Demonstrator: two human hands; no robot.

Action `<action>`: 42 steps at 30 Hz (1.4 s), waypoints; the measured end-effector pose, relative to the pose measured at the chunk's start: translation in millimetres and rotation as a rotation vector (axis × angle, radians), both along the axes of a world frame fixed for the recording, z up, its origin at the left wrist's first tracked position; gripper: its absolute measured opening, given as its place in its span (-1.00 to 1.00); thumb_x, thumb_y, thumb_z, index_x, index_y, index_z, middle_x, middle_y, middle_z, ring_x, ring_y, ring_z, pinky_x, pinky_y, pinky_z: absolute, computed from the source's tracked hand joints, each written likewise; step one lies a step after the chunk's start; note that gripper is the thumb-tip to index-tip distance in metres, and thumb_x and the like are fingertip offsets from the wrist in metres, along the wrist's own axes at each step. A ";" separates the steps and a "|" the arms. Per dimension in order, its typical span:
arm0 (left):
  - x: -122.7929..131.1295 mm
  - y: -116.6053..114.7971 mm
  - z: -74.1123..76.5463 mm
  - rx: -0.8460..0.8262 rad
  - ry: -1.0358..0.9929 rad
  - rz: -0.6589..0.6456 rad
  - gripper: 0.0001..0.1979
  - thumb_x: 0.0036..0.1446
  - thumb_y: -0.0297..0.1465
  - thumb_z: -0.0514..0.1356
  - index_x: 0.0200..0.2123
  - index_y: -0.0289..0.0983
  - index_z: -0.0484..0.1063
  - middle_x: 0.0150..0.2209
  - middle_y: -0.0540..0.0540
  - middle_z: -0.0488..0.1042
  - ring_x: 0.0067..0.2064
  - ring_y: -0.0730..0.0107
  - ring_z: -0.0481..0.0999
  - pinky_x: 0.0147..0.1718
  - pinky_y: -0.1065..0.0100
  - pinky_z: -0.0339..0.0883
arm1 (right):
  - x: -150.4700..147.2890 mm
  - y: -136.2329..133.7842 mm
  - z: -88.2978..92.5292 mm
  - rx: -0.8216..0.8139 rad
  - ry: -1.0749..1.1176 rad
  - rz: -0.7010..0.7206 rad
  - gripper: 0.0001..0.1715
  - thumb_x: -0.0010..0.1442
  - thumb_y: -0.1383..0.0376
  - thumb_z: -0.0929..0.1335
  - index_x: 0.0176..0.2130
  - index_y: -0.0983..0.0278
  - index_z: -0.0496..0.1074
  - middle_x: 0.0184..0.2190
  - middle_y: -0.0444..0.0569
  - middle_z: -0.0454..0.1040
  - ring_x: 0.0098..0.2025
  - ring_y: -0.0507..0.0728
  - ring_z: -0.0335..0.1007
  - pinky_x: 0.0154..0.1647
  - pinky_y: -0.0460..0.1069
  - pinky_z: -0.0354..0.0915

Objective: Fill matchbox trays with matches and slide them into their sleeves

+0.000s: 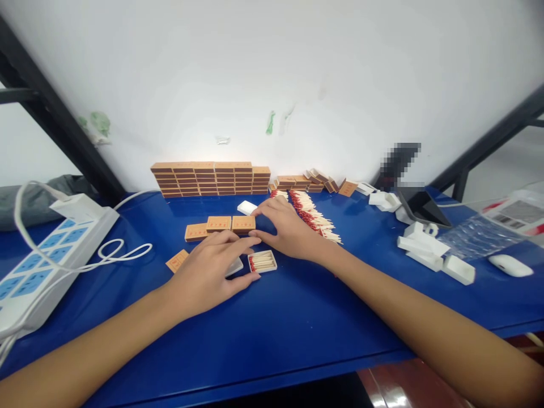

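My right hand [287, 226] has its thumb and fingertips on either side of the right end of an orange matchbox [243, 224]. This box stands in a short row with another matchbox [219, 224] and a lower one [196, 232]. My left hand [212, 272] is spread low over the table, thumb and index finger apart. Just past those fingertips lies a white tray of red-tipped matches [263, 261]. Another white tray [235, 266] is mostly hidden beneath the left hand. An orange sleeve [177, 260] lies left of that hand.
Stacked matchboxes [208, 180] form a wall at the back. Loose matches [312, 215] lie right of it, below more orange boxes [293, 182]. White trays [425, 249] and a mouse [510, 265] are at the right. A power strip [55, 249] with cables occupies the left.
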State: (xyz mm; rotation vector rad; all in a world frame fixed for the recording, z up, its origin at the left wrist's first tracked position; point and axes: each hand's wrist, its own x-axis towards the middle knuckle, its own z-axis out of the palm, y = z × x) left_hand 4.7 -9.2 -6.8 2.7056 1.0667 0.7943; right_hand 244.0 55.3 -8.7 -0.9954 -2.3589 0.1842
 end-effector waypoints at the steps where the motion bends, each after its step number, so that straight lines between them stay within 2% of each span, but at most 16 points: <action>1: -0.2 -0.2 0.1 0.000 0.005 0.000 -0.55 0.32 -0.22 0.36 0.22 -0.16 0.49 -0.09 -0.16 0.55 -0.06 0.12 0.59 -0.02 0.08 0.53 | 1.3 0.0 1.5 -0.009 0.004 -0.007 -0.77 0.37 0.20 0.44 -0.01 0.21 0.46 -0.01 0.09 0.50 0.09 0.29 0.30 0.19 0.22 0.25; 7: 0.0 -1.9 1.9 0.017 0.015 -0.004 -0.51 0.32 -0.13 0.35 0.23 -0.18 0.48 -0.06 -0.18 0.59 -0.02 0.09 0.60 0.02 0.04 0.53 | 7.5 0.0 6.9 -0.024 0.022 -0.047 -0.72 0.36 0.16 0.47 0.01 0.21 0.48 -0.01 0.08 0.52 0.11 0.29 0.31 0.22 0.24 0.24; 10: -3.5 2.3 11.8 0.096 -0.023 0.029 -0.53 0.30 -0.06 0.35 0.16 -0.17 0.52 0.01 -0.17 0.62 0.05 0.06 0.59 0.05 0.06 0.51 | 4.6 0.9 4.2 -0.043 -0.006 -0.036 -0.71 0.38 0.17 0.44 0.05 0.20 0.49 0.00 0.09 0.52 0.12 0.30 0.31 0.22 0.26 0.25; 12: -10.8 9.9 22.9 0.164 -0.036 0.074 -0.60 0.35 -0.07 0.31 0.08 -0.19 0.56 -0.03 -0.16 0.66 0.02 0.07 0.59 0.03 0.08 0.50 | 3.3 0.5 3.1 -0.059 -0.019 -0.035 -0.66 0.39 0.15 0.44 0.09 0.23 0.49 0.03 0.12 0.52 0.13 0.31 0.31 0.22 0.27 0.26; 14: -22.6 20.7 34.2 0.218 -0.034 0.203 -0.66 0.46 -0.17 0.15 0.07 -0.23 0.57 -0.15 -0.17 0.67 -0.08 0.09 0.60 -0.02 0.08 0.49 | 4.7 -1.1 4.0 -0.056 -0.010 -0.050 -0.62 0.39 0.13 0.44 0.11 0.25 0.48 0.05 0.15 0.52 0.16 0.33 0.32 0.23 0.28 0.26; 16: -36.8 32.4 42.5 0.255 0.082 0.344 -0.61 0.47 -0.19 0.05 0.05 -0.27 0.59 -0.17 -0.23 0.67 -0.06 -0.04 0.59 0.01 -0.03 0.46 | 8.9 -3.6 7.0 -0.040 0.019 -0.073 -0.65 0.40 0.13 0.42 0.08 0.25 0.49 0.02 0.14 0.54 0.15 0.32 0.35 0.23 0.28 0.26; 18: -49.9 42.3 46.3 0.208 0.260 0.399 -0.58 0.44 -0.19 0.04 0.07 -0.28 0.58 -0.04 -0.29 0.67 0.05 -0.17 0.57 0.08 -0.12 0.41 | 14.4 -6.8 11.3 -0.050 0.053 -0.081 -0.71 0.42 0.12 0.40 0.03 0.23 0.50 -0.04 0.08 0.56 0.07 0.28 0.40 0.16 0.24 0.30; 21: -62.9 50.8 47.9 0.018 0.433 0.415 -0.49 0.40 -0.03 0.08 0.07 -0.26 0.61 -0.04 -0.31 0.67 0.04 -0.21 0.60 0.00 -0.06 0.44 | 20.8 -12.4 17.8 -0.110 0.084 -0.046 -0.72 0.43 0.08 0.40 -0.05 0.22 0.53 -0.13 0.02 0.57 -0.04 0.21 0.45 0.02 0.15 0.35; 24: -70.0 53.5 53.1 -0.163 0.460 0.395 -0.41 0.40 0.07 0.01 0.05 -0.20 0.64 -0.04 -0.26 0.69 -0.03 -0.14 0.64 -0.06 0.02 0.45 | 21.9 -18.5 21.7 -0.163 0.075 -0.003 -0.72 0.43 0.05 0.39 -0.10 0.20 0.55 -0.16 0.01 0.57 -0.10 0.18 0.45 -0.06 0.11 0.36; 27: -76.5 55.3 61.1 -0.255 0.416 0.384 -0.37 0.28 0.20 0.11 0.00 -0.18 0.66 -0.05 -0.25 0.70 -0.08 -0.14 0.66 -0.15 0.06 0.47 | 18.0 -25.7 23.5 -0.188 0.079 0.058 -0.72 0.41 0.05 0.42 -0.08 0.20 0.55 -0.15 0.01 0.55 -0.06 0.19 0.44 -0.01 0.12 0.37; 30: -81.1 57.8 63.8 -0.277 0.391 0.345 -0.38 0.16 0.22 0.23 -0.05 -0.14 0.66 -0.03 -0.23 0.70 -0.06 -0.12 0.66 -0.14 0.07 0.48 | 11.9 -34.9 25.8 -0.245 0.056 0.123 -0.64 0.35 0.01 0.47 -0.01 0.19 0.55 -0.08 0.03 0.54 0.05 0.23 0.40 0.09 0.16 0.37; 36: -79.8 62.2 53.6 -0.278 0.401 0.317 -0.54 0.19 0.08 0.23 -0.11 -0.13 0.64 -0.07 -0.21 0.69 -0.07 -0.10 0.64 -0.13 0.06 0.47 | 9.0 -45.2 28.2 -0.347 -0.082 0.205 -0.25 0.13 -0.13 0.58 0.16 0.15 0.50 0.03 0.05 0.48 0.17 0.33 0.31 0.20 0.29 0.33; 39: -80.5 64.6 51.5 -0.276 0.399 0.312 -0.51 0.20 0.10 0.22 -0.07 -0.14 0.62 -0.04 -0.22 0.68 -0.04 -0.10 0.64 -0.10 0.06 0.47 | 10.5 -44.2 27.3 -0.353 -0.102 0.205 -0.30 0.14 -0.07 0.58 0.14 0.17 0.50 0.03 0.06 0.48 0.16 0.32 0.32 0.19 0.28 0.34; 42: -82.4 63.3 57.7 -0.236 0.372 0.343 -0.43 0.16 0.16 0.26 -0.03 -0.15 0.59 -0.04 -0.23 0.67 -0.06 -0.08 0.64 -0.15 0.09 0.48 | 5.7 -45.2 26.6 -0.343 -0.062 0.190 -0.38 0.19 -0.04 0.56 0.12 0.18 0.50 0.01 0.05 0.50 0.16 0.30 0.32 0.18 0.26 0.34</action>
